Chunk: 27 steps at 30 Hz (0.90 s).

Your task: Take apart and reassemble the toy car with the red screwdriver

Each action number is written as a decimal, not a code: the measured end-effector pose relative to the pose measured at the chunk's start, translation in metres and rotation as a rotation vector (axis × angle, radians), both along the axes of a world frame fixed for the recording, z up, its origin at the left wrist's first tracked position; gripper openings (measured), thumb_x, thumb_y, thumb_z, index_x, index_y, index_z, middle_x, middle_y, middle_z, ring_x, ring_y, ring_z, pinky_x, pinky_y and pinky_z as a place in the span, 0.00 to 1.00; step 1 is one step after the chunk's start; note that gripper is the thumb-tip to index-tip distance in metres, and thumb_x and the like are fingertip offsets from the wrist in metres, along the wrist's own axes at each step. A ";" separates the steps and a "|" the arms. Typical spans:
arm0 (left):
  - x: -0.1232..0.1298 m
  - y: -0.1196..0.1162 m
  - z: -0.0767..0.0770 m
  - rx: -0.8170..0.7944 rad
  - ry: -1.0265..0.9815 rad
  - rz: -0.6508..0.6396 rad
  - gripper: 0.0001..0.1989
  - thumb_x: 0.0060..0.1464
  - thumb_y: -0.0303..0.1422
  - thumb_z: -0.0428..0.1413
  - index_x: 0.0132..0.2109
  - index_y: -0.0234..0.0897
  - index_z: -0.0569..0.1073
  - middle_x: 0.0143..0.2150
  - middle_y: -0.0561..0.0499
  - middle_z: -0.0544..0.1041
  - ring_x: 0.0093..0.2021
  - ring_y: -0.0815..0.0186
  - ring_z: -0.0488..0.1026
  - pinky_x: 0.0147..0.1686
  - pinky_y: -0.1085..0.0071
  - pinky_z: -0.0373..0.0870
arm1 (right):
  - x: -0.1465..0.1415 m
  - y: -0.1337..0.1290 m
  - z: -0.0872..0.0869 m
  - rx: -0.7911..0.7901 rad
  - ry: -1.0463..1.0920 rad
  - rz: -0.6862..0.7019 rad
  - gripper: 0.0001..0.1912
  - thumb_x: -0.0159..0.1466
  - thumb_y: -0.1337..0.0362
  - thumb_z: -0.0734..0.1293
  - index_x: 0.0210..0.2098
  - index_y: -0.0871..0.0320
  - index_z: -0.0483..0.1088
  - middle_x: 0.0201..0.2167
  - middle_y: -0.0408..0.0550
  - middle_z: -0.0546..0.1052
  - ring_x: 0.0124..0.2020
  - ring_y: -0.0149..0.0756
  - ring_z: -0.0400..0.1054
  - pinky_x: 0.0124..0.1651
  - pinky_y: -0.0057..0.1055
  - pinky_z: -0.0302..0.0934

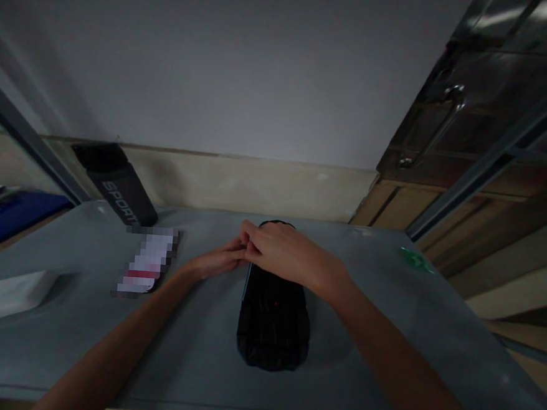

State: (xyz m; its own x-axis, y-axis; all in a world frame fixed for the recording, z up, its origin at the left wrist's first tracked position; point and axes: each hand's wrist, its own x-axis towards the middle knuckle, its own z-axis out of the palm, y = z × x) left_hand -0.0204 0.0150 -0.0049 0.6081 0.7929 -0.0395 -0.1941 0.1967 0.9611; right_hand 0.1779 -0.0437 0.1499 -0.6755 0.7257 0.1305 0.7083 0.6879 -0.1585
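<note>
A black toy car (pixel 273 320) lies lengthwise on the grey table, with a small red dot on its top. My right hand (pixel 282 252) is bent over the car's far end, its fingers curled closed and meeting the other hand at the car's left edge. Coming in from the left, my left hand (pixel 220 260) has its fingers pressed together, their tips against my right fingers. Whatever lies between the fingertips is hidden. Part of the car's far end shows behind my right hand.
A dark bottle marked SPORT (pixel 122 188) leans at the back left, near a phone with a blurred screen (pixel 150 262). A white object (pixel 9 296) lies at the left edge, a green crinkled piece (pixel 417 260) at the right. Metal posts (pixel 461 193) flank the grey table (pixel 359 386).
</note>
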 end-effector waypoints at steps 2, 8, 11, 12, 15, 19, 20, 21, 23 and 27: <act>0.001 -0.002 0.003 0.001 -0.006 -0.006 0.22 0.56 0.38 0.70 0.56 0.41 0.79 0.61 0.47 0.82 0.70 0.46 0.70 0.70 0.52 0.61 | 0.000 0.001 0.000 -0.002 0.007 0.004 0.08 0.76 0.60 0.67 0.48 0.57 0.74 0.36 0.49 0.84 0.38 0.43 0.78 0.37 0.35 0.58; 0.000 -0.003 0.003 -0.023 0.001 0.025 0.29 0.53 0.42 0.72 0.59 0.40 0.77 0.62 0.46 0.81 0.71 0.44 0.68 0.72 0.51 0.58 | -0.001 0.000 0.000 0.022 0.002 0.003 0.07 0.76 0.61 0.66 0.49 0.56 0.74 0.38 0.49 0.85 0.38 0.43 0.78 0.36 0.37 0.58; 0.000 -0.002 0.002 -0.013 0.024 0.028 0.27 0.55 0.41 0.70 0.60 0.41 0.77 0.61 0.46 0.82 0.71 0.46 0.68 0.70 0.53 0.60 | 0.000 -0.001 0.000 0.048 -0.040 -0.010 0.08 0.78 0.61 0.63 0.49 0.56 0.73 0.38 0.48 0.85 0.36 0.41 0.78 0.34 0.37 0.56; 0.000 -0.001 0.002 -0.009 0.036 0.024 0.25 0.56 0.40 0.69 0.59 0.41 0.78 0.59 0.46 0.83 0.71 0.47 0.68 0.70 0.54 0.61 | 0.000 0.000 -0.001 0.068 -0.053 -0.010 0.09 0.79 0.61 0.62 0.50 0.56 0.73 0.39 0.48 0.85 0.36 0.40 0.78 0.34 0.36 0.56; -0.001 -0.001 0.002 -0.015 0.049 0.017 0.24 0.57 0.37 0.67 0.59 0.40 0.79 0.56 0.47 0.84 0.71 0.49 0.70 0.68 0.57 0.63 | 0.000 0.001 -0.004 0.120 -0.074 0.018 0.11 0.80 0.62 0.59 0.52 0.57 0.73 0.39 0.48 0.85 0.36 0.39 0.78 0.34 0.36 0.56; -0.003 -0.001 0.003 -0.032 0.026 0.031 0.21 0.55 0.34 0.68 0.56 0.39 0.81 0.54 0.46 0.85 0.68 0.51 0.73 0.65 0.62 0.66 | 0.000 0.001 -0.006 0.115 -0.062 0.031 0.09 0.78 0.65 0.61 0.53 0.57 0.72 0.40 0.48 0.85 0.37 0.40 0.79 0.35 0.35 0.58; -0.003 -0.001 0.004 -0.033 0.023 0.029 0.20 0.55 0.34 0.69 0.55 0.38 0.81 0.54 0.46 0.85 0.68 0.51 0.73 0.65 0.62 0.66 | 0.000 0.001 -0.006 0.107 -0.056 0.029 0.09 0.78 0.65 0.62 0.53 0.57 0.72 0.40 0.48 0.85 0.38 0.41 0.79 0.35 0.35 0.59; -0.004 -0.002 0.004 -0.036 0.020 0.027 0.19 0.55 0.34 0.69 0.54 0.38 0.81 0.54 0.46 0.85 0.67 0.51 0.74 0.65 0.62 0.66 | 0.000 0.000 -0.006 0.101 -0.052 0.027 0.09 0.78 0.65 0.62 0.53 0.57 0.72 0.41 0.48 0.85 0.38 0.41 0.80 0.36 0.35 0.59; -0.004 -0.001 0.003 -0.048 0.010 0.034 0.21 0.55 0.34 0.70 0.55 0.37 0.81 0.56 0.45 0.85 0.66 0.50 0.74 0.65 0.61 0.66 | 0.000 0.000 -0.005 0.091 -0.051 0.025 0.09 0.77 0.66 0.62 0.53 0.57 0.73 0.41 0.49 0.85 0.39 0.42 0.80 0.36 0.35 0.60; -0.005 0.001 -0.003 -0.054 -0.022 0.028 0.22 0.55 0.35 0.71 0.55 0.37 0.80 0.58 0.43 0.83 0.65 0.51 0.75 0.66 0.58 0.65 | -0.001 0.000 -0.004 0.080 -0.053 0.020 0.11 0.78 0.66 0.61 0.54 0.57 0.73 0.41 0.50 0.85 0.39 0.42 0.80 0.37 0.35 0.62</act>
